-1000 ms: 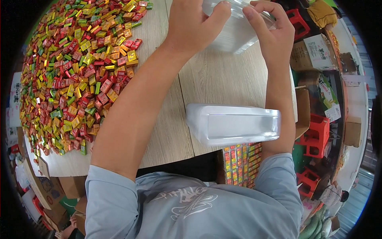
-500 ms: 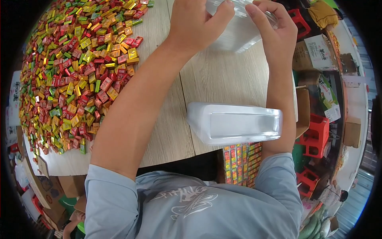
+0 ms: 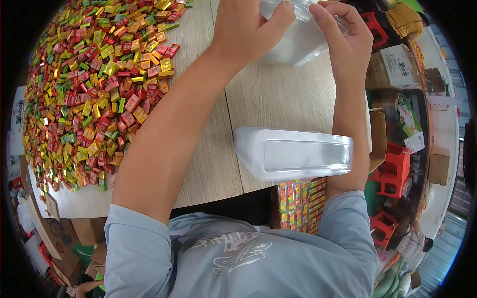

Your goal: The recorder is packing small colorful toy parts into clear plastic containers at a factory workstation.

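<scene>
Hands first: my left hand (image 3: 248, 27) and my right hand (image 3: 343, 37) both grip a clear plastic container (image 3: 298, 39) at the far edge of the wooden surface (image 3: 278, 99), fingers curled over its rim from either side. My left thumb presses along the container's top edge, and my right fingers wrap its right end. Part of the container runs out of view at the top, so I cannot tell whether anything is in it. Nearer to me, a second clear plastic box (image 3: 293, 154) lies on the surface just beside my right forearm, at the near edge. To my left, a big heap of small wrapped candies (image 3: 94, 94) in red, yellow, green and orange covers the surface, well apart from both boxes.
</scene>
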Demonstrator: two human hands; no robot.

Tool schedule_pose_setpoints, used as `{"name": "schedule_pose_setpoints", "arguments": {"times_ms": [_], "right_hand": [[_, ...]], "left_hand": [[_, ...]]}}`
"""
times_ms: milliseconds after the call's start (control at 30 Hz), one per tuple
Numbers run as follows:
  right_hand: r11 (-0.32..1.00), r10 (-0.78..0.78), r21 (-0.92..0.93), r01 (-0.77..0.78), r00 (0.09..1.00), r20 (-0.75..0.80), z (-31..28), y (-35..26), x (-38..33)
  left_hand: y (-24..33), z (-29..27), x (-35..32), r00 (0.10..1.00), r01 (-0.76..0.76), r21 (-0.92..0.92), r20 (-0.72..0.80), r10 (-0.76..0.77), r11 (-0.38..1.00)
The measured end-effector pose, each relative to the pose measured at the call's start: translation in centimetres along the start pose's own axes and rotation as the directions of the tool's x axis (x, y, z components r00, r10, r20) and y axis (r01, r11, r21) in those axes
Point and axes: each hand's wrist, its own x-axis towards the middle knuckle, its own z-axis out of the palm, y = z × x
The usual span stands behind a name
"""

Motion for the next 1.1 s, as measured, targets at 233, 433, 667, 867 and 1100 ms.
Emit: {"name": "schedule_pose_setpoints", "arguments": {"times_ms": [233,433,667,867,1100], "right_hand": [[1.0,0.016,0.0,-0.016,1.0,-0.014,-0.2,0.6,0.1],[0.998,0.026,0.058,-0.024,0.999,-0.027,0.3,0.3,0.2],[0.997,0.07,0.015,-0.07,0.997,-0.023,0.0,1.8,0.2],[0.98,0.154,0.132,-0.149,0.988,-0.024,0.5,-0.5,0.0],[0.974,0.18,0.143,-0.174,0.983,-0.03,0.5,-1.0,0.2]], "left_hand": [[0.0,0.2,0.2,1.0,-0.025,0.002,0.001,0.025,1.0],[-0.2,-0.1,0.1,1.0,-0.015,0.003,0.003,0.015,1.0],[0.2,0.1,0.0,1.0,-0.007,-0.008,0.006,0.007,1.0],[0.0,0.0,-0.1,1.0,0.022,-0.021,0.008,-0.022,1.0],[-0.2,0.2,-0.2,1.0,0.013,-0.013,0.004,-0.012,1.0]]}}
